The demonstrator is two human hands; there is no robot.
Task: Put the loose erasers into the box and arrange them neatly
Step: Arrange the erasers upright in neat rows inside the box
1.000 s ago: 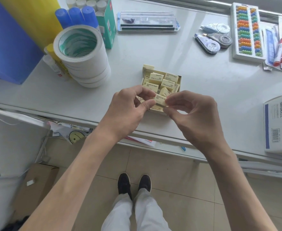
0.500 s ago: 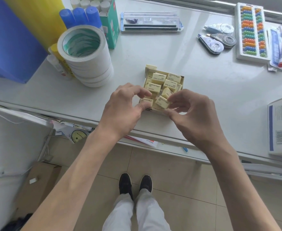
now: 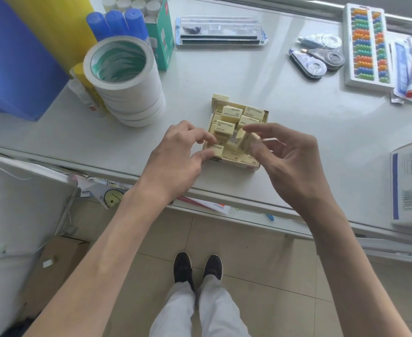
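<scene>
2 hands are at the eraser box [image 3: 236, 164], which sits on the white desk [image 3: 297, 113] close to its near edge, roughly midway along.

Head camera: 1 s back, both hands pinched 1 eraser between them just above the box's near side, and half a second later they were lowering it among the others. Now the pair has split. The tilted eraser [image 3: 239, 140] leans on edge in the near half of the box, not yet flat. The right hand [image 3: 287, 156] has drawn back toward the box's right wall with its fingers spread and loosely bent, the index reaching over the pile. Blur hides whether any fingertip still touches that piece, so I cannot tell if it has let go. The left hand [image 3: 175, 154] has shifted to the box's near-left corner, where thumb and forefinger pinch the corner eraser [image 3: 216, 150].

The other erasers [image 3: 231, 113] fill the far half in a jumble, several crooked and riding above the rim. I see no loose one lying on the desk. So the filling looks about done, I'd judge, and what remains is the tidying: laying the tilted piece down and squaring the rows.

A stack of tape rolls [image 3: 124, 81] stands well apart toward the far-left, and correction tape dispensers [image 3: 317, 62] lie toward the far-right.
</scene>
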